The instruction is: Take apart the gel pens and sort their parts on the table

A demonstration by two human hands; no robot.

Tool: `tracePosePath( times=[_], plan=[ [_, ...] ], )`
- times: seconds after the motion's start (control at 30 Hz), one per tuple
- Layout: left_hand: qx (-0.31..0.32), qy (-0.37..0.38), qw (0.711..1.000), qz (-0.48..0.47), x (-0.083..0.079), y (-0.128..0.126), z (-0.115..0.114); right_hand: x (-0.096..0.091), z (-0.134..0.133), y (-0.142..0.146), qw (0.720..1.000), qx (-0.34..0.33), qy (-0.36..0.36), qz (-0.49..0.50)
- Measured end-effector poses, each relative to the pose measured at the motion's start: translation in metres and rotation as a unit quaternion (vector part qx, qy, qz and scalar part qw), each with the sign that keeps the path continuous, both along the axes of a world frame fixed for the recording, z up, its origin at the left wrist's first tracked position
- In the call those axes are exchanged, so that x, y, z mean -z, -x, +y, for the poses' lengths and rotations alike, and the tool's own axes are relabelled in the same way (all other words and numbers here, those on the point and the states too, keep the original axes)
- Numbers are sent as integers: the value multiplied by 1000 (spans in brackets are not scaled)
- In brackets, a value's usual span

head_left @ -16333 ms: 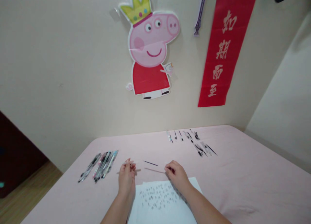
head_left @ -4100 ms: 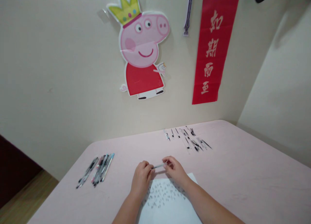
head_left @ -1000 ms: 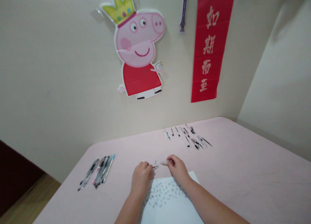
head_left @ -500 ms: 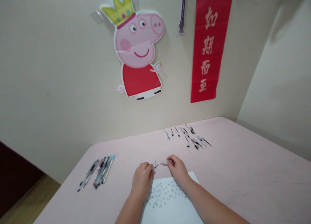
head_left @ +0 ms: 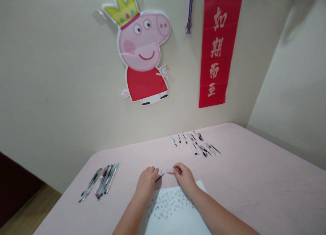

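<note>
My left hand [head_left: 147, 181] is low over the table, its fingers bent and close together. From its thumb side sticks out a thin black pen refill [head_left: 160, 177], slanting up to the right; the hand covers its lower end. My right hand [head_left: 183, 175] pinches a clear pen barrel [head_left: 169, 171] that points left toward the refill. Between the hands, a small clear piece [head_left: 161, 171], perhaps a pen part, lies on the table. Under my forearms is a white sheet of paper [head_left: 178, 223] with rows of handwritten marks.
Several pens [head_left: 107, 180] lie side by side on the left of the pink-covered table [head_left: 241, 180]. Toward the back, several taken-apart pen pieces [head_left: 203, 149] are spread in rows. The wall [head_left: 76, 92] behind carries a pig cutout [head_left: 145, 58] and a red banner [head_left: 219, 68].
My left hand has shifted slightly left, and more of the black refill shows beside it. My right hand keeps its pinch on the clear barrel. The whole view has drifted a little.
</note>
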State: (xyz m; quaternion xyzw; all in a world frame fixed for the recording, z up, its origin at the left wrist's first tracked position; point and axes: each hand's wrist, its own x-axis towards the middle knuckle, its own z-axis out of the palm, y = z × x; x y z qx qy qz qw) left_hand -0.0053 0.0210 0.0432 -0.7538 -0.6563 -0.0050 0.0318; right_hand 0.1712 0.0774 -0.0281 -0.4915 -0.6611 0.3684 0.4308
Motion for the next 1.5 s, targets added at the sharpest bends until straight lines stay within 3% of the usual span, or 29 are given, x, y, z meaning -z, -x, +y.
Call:
tracePosePath(
  times=[0.5,0.97,1.37,1.5],
  plan=[
    [30,-45,998,40,-8,3,4,1,0,0,1000,-7,3,-10],
    [-20,-54,998,23,-4,15,2,-1,0,0,1000,-6,5,-18],
    [-100,-1,994,-33,-3,12,0,-6,-3,0,1000,-4,10,-28],
    [-130,3,990,-51,4,13,-3,-16,-9,-3,996,13,0,-90]
  ],
)
